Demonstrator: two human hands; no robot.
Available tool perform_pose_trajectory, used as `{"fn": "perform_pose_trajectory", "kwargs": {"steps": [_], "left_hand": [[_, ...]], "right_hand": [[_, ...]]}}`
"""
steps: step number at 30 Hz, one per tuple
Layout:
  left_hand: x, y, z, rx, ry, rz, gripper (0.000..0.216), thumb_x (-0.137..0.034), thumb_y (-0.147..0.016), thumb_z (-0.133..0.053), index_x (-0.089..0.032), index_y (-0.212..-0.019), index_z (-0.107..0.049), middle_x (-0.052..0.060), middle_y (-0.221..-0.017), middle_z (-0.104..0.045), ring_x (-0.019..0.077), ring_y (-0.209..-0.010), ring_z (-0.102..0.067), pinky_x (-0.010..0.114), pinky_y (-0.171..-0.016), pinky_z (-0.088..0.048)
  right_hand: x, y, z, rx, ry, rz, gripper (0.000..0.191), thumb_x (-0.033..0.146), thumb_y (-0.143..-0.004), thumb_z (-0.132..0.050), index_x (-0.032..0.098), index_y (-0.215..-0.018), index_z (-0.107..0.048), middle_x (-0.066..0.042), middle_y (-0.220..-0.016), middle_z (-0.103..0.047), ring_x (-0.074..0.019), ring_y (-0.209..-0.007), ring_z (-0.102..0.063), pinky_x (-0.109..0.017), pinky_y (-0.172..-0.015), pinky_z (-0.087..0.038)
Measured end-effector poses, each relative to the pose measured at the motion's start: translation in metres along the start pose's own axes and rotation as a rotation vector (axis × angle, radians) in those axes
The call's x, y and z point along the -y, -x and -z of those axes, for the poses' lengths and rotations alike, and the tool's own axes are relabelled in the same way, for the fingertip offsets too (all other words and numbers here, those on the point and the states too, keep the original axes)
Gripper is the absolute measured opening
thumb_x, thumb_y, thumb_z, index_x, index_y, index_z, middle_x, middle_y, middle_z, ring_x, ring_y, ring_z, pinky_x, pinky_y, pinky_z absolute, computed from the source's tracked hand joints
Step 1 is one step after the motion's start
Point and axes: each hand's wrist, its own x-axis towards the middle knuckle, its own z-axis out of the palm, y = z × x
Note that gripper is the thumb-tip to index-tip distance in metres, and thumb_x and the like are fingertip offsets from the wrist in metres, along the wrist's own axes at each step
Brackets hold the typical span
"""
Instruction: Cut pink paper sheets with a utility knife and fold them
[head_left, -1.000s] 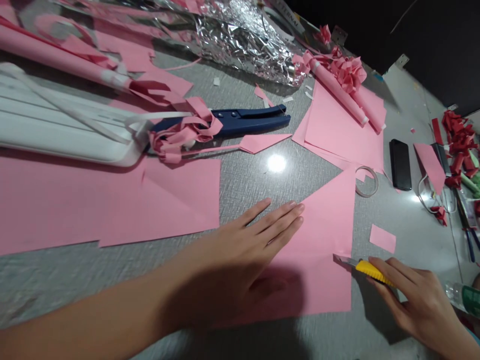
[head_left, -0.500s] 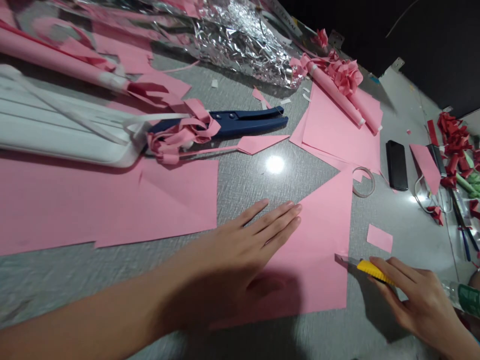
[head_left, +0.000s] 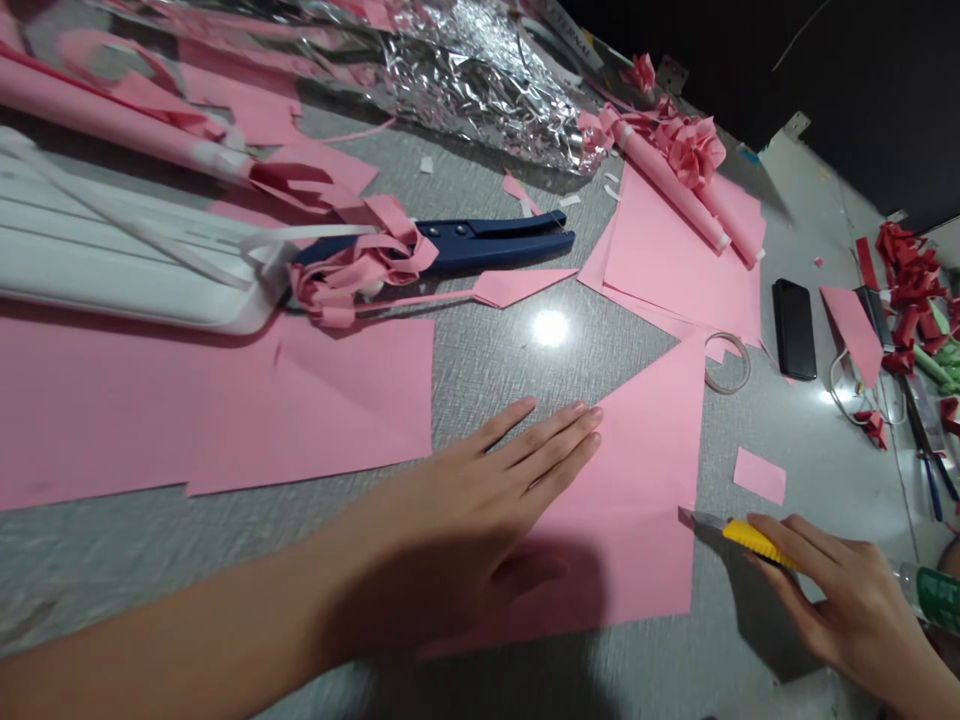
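Note:
A folded-looking sheet of pink paper lies on the grey table in front of me. My left hand rests flat on its left part, fingers stretched out and palm down. In my right hand is a yellow utility knife, gripped by its handle. Its blade points left, with the tip over the sheet's right edge. Close by, a small pink paper rectangle and a roll of clear tape lie on the table.
Dark blue pliers lie beyond my left hand, by a white plastic appliance. Pink sheets and paper flowers sit at the back right. A black phone, red paper flowers and a bottle are rightward.
My right hand and the knife have drawn slightly to the right, bringing the blade tip closer to the paper's right edge. My left hand has stayed in place.

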Motion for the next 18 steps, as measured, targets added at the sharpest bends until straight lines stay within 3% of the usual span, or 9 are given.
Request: {"fn": "perform_pose_trajectory", "kwargs": {"steps": [5,13,18], "left_hand": [[0.0007,0.0,0.0011,0.012,-0.04,-0.03,0.073,-0.06,-0.114,-0.043,-0.013,-0.17,-0.043,0.014,-0.179,-0.04,0.0287,-0.168,-0.033,0.048,-0.142,-0.009],[0.0022,0.0007,-0.0017,-0.009,-0.048,-0.04,0.075,-0.06,-0.114,-0.045,-0.012,-0.171,-0.04,0.014,-0.179,-0.039,0.027,-0.17,-0.029,0.045,-0.142,-0.003],[0.0042,0.0015,-0.0016,0.029,-0.068,-0.058,0.077,-0.052,-0.111,-0.051,-0.013,-0.175,-0.031,0.013,-0.182,-0.033,0.0261,-0.172,-0.022,0.046,-0.142,-0.001]], "right_hand": [[-0.0001,0.0023,0.0005,-0.004,0.029,0.005,0.029,0.026,-0.115,-0.053,0.021,-0.141,-0.065,-0.004,-0.096,-0.08,-0.0154,-0.066,-0.078,-0.024,-0.056,-0.056],[-0.0032,0.0084,0.0021,-0.007,0.027,-0.009,0.033,0.023,-0.113,-0.054,0.022,-0.143,-0.067,-0.005,-0.098,-0.081,-0.0155,-0.066,-0.077,-0.024,-0.057,-0.057],[-0.0068,0.0089,-0.0007,-0.028,0.041,0.002,0.03,0.028,-0.114,-0.055,0.022,-0.14,-0.068,-0.004,-0.099,-0.082,-0.0162,-0.063,-0.078,-0.025,-0.052,-0.055]]}}
